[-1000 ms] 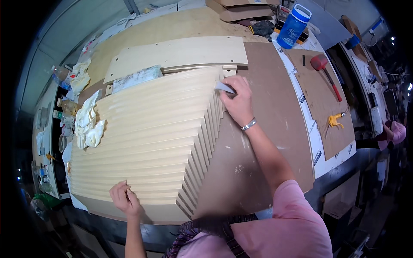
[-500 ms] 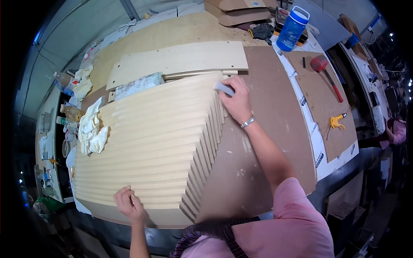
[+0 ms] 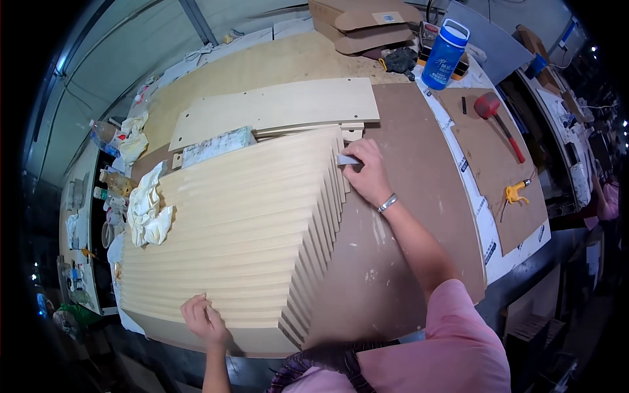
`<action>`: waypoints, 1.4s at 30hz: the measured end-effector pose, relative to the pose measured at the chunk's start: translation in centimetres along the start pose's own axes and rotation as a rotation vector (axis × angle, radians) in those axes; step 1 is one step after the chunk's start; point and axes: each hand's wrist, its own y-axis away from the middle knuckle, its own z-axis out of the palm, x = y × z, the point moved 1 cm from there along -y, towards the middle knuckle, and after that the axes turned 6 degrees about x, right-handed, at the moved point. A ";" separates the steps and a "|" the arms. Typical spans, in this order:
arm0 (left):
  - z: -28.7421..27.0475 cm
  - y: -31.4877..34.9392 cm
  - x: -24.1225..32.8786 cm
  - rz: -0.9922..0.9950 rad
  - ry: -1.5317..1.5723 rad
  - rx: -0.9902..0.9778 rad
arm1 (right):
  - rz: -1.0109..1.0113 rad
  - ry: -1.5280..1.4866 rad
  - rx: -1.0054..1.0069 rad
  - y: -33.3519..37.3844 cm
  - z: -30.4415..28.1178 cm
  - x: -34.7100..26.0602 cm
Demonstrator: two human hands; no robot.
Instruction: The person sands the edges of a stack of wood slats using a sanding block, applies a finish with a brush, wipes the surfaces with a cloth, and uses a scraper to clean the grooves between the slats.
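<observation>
A fanned stack of long pale wooden boards [image 3: 229, 216] covers the middle of the table, their right ends stepped. My right hand [image 3: 368, 171] pinches a small grey flat block, perhaps a sanding pad [image 3: 348, 160], between thumb and fingers. It is at the far right corner of the stack, against the board ends. My left hand [image 3: 204, 319] rests at the near edge of the stack, fingers curled, with nothing visible in it. A crumpled white cloth [image 3: 149, 206] lies on the left part of the boards.
Behind the stack are a flat drilled panel [image 3: 275, 105] and a whitish wrapped block [image 3: 216, 145]. Along the right lie a red-headed mallet [image 3: 488, 106] and a yellow tool [image 3: 516, 192]. A blue bottle [image 3: 445, 56] stands at the back, near a cardboard box [image 3: 367, 26]. Bottles [image 3: 118, 182] line the left.
My right hand has come slightly nearer along the board ends, and the grey block has turned from the top corner to the end side. The whole view has shifted a little. My left hand stays put.
</observation>
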 end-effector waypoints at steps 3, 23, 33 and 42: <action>0.1 0.1 -0.3 0.013 -0.015 0.004 | -0.020 -0.038 0.047 -1.1 -0.1 -0.8; 0.1 0.2 -0.3 -0.026 -0.018 -0.026 | 0.020 -0.079 0.060 0.2 1.0 0.7; 0.0 0.1 -0.2 -0.014 -0.019 -0.025 | 0.010 -0.064 0.007 0.2 0.6 0.6; 0.0 0.2 -0.4 -0.015 -0.033 -0.044 | 0.013 -0.076 0.018 -0.2 1.0 0.5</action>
